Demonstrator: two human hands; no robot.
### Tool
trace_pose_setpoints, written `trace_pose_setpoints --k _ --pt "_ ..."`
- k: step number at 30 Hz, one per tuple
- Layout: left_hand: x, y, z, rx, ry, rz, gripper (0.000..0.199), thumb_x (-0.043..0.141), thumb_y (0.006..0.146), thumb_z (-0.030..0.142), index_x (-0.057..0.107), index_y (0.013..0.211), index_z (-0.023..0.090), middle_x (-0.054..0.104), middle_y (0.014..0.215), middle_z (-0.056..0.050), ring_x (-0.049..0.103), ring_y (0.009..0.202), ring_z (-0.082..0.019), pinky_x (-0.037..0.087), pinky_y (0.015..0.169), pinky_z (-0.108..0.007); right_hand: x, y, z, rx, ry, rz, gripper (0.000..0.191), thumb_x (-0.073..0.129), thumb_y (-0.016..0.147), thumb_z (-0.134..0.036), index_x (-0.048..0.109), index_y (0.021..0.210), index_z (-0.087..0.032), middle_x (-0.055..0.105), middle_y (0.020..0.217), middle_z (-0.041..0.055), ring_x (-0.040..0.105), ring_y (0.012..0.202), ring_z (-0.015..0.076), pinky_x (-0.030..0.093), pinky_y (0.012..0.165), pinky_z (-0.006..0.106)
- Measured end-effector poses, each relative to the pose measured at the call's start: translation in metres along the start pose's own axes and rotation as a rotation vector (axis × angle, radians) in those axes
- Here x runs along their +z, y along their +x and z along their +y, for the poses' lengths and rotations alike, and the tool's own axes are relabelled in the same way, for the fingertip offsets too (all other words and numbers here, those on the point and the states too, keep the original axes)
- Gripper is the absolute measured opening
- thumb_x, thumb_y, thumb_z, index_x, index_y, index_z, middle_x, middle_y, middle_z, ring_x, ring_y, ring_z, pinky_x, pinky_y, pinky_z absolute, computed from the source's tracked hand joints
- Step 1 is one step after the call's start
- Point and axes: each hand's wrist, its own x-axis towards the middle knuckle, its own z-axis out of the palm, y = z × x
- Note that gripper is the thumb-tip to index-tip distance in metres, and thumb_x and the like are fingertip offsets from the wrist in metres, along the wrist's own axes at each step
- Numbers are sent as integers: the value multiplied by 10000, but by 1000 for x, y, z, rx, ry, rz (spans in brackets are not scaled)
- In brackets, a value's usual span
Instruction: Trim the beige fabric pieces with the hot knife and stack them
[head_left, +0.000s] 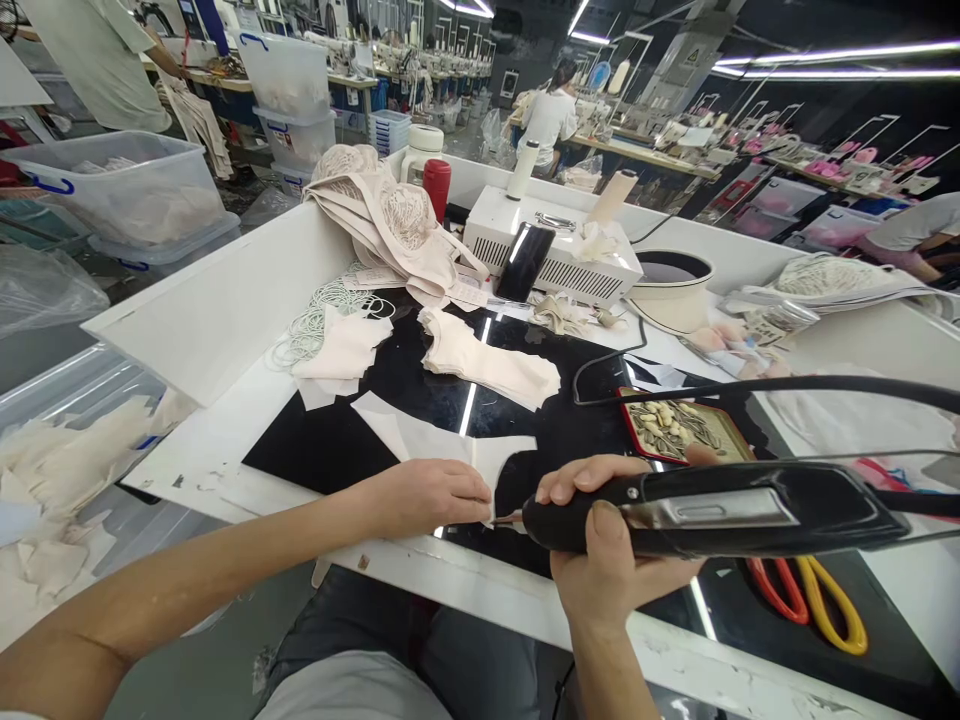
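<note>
My right hand (607, 540) is wrapped round a black handheld tool (720, 508) with a metal lever and a cable running off to the right. The tool's thin tip touches or nearly touches the lower end of a white curved fabric piece (427, 438), which lies on the black glossy surface (300, 450). My left hand (431, 498) rests on that fabric, its fingers together just left of the tip; whether they pinch it is hidden. Behind the piece lies a stack of cream fabric pieces (491, 365). Another small cream stack (345, 350) is at the left.
Red-and-yellow-handled scissors (832, 605) lie at the right, below a red-rimmed tray (686, 425) of small items. A white box (551, 240), a phone (525, 262) and a round container (670, 290) stand behind. White walls (225, 300) edge the table. People are in the background.
</note>
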Motion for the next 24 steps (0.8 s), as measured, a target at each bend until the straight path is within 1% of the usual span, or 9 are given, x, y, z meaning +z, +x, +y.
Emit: trace_pose_setpoints --k 5,9,13,15,18,20,22,24 --pt "0 0 -1 1 -8 -6 268 502 1055 54 712 1194 148 757 1199 -87 686 1162 -208 564 1063 -316 3 -1 -1 56 -22 28 536 748 904 -182 487 1351 -320 620 846 -47 605 622 134 570 558 319" --pt "0 0 -1 -12 11 50 302 486 1045 29 685 1242 144 748 1253 -99 674 1214 -210 527 1139 -346 2 -6 -3 71 -9 13 544 762 906 -178 491 1358 -313 630 847 -42 607 629 132 576 564 319" --pt "-5 -6 7 6 21 39 293 522 1001 -2 689 1200 132 763 1181 -97 693 1143 -200 552 1112 -353 -3 -8 -10 105 19 -45 568 764 917 -219 479 1400 -313 635 846 -34 628 635 143 572 539 310" --pt "-11 -12 14 44 15 15 304 507 985 -25 687 1189 111 765 1142 -98 701 1097 -192 547 1116 -342 -7 -2 -15 81 16 -44 589 774 906 -225 481 1410 -309 639 837 -34 627 624 145 570 523 306" --pt "-22 -19 26 38 -14 -22 311 501 991 -27 675 1218 93 764 1120 -88 700 1047 -181 545 1100 -312 -15 16 -17 -6 -15 59 566 788 871 -188 525 1358 -304 645 809 -47 608 600 132 572 519 292" --pt "-28 -19 31 10 -13 -21 292 523 1001 -9 677 1224 101 763 1123 -83 695 1045 -182 552 1073 -301 -21 29 -13 -27 -33 125 535 792 852 -177 548 1310 -307 653 792 -56 599 587 123 569 520 280" --pt "-30 -13 31 14 25 6 283 531 1001 -9 678 1214 105 760 1118 -88 694 1053 -184 551 1068 -301 -27 38 -6 -20 -42 154 543 793 841 -178 542 1302 -320 662 787 -63 602 581 120 573 532 284" --pt "-27 -1 28 25 92 41 279 536 998 -15 671 1215 98 751 1096 -92 690 1043 -189 553 1073 -329 -31 43 3 -12 -51 165 569 788 839 -180 522 1317 -337 669 790 -70 611 577 121 577 539 292"
